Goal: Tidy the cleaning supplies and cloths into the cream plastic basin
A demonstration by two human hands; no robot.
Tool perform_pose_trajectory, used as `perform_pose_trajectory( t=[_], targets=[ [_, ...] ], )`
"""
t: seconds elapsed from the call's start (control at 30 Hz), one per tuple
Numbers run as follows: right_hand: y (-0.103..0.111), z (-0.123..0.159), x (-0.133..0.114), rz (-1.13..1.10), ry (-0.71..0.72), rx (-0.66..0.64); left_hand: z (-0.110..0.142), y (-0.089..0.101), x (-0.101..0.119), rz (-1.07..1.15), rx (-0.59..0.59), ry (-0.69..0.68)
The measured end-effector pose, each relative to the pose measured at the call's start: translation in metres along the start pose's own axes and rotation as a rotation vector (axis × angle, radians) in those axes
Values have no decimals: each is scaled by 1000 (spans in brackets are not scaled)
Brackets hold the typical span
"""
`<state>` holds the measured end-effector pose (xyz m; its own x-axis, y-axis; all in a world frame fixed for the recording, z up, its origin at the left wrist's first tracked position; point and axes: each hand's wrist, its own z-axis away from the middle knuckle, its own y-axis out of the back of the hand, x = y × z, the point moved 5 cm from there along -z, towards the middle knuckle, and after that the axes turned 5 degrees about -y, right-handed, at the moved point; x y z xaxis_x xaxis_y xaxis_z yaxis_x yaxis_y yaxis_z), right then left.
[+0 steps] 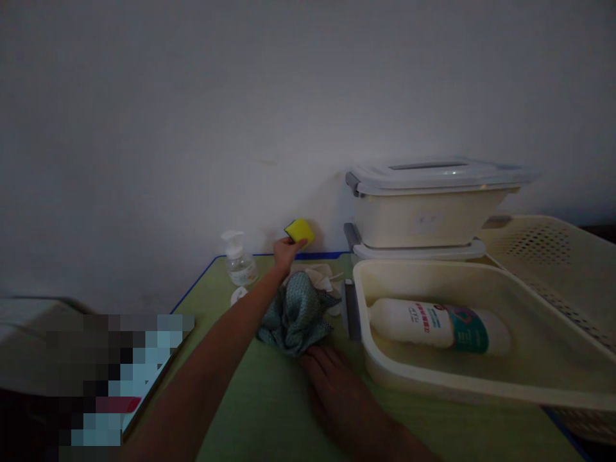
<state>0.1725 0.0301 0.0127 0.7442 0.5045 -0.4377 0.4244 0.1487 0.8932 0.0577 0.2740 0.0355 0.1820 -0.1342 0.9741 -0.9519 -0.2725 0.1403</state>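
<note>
My left hand [287,250] reaches to the back of the table, close to the wall, and pinches a yellow sponge [301,231] with a dark scouring side. Below that arm lies a crumpled grey-green cloth [301,311]. My right hand [332,378] rests low on the table, its fingers stretched toward the cloth's near edge and touching or almost touching it. Left of my left wrist stands a clear pump bottle [242,264] with a white top. Some pale crumpled material [315,276] shows behind the cloth; its kind is unclear.
On the right, an open cream bin [433,378] holds a white bottle [428,324] with a green label, lying on its side. Behind it are stacked lidded boxes [414,215]. A perforated basket [553,240] stands farther right. The green table [250,398] has a blue edge against the wall.
</note>
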Motion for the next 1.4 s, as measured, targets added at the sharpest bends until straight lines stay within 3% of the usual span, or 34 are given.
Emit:
perform_pose_trajectory(
  t=[0.13,0.27,0.43,0.57,0.63,0.77,0.9,1.03,1.4],
  targets=[
    [1,0,0,-46,-6,-3,14,14,23,138,23,-34],
    [1,0,2,-106,-13,16,63,24,31,272,-81,-26],
    [5,-1,6,-233,-33,32,141,38,21,334,-279,65],
    [7,-2,13,-372,-104,39,173,50,0,349,-418,145],
    [5,-3,18,-486,-161,51,182,52,-14,377,-514,208],
    [-3,-4,24,-689,-210,90,196,43,-28,399,-833,306],
    [-5,-4,26,-684,-228,169,201,40,-23,387,-970,308],
    [2,-4,22,-615,-211,202,203,41,-21,366,-981,283],
    [13,1,24,-625,-358,331,209,45,-16,393,-954,215]
  ],
)
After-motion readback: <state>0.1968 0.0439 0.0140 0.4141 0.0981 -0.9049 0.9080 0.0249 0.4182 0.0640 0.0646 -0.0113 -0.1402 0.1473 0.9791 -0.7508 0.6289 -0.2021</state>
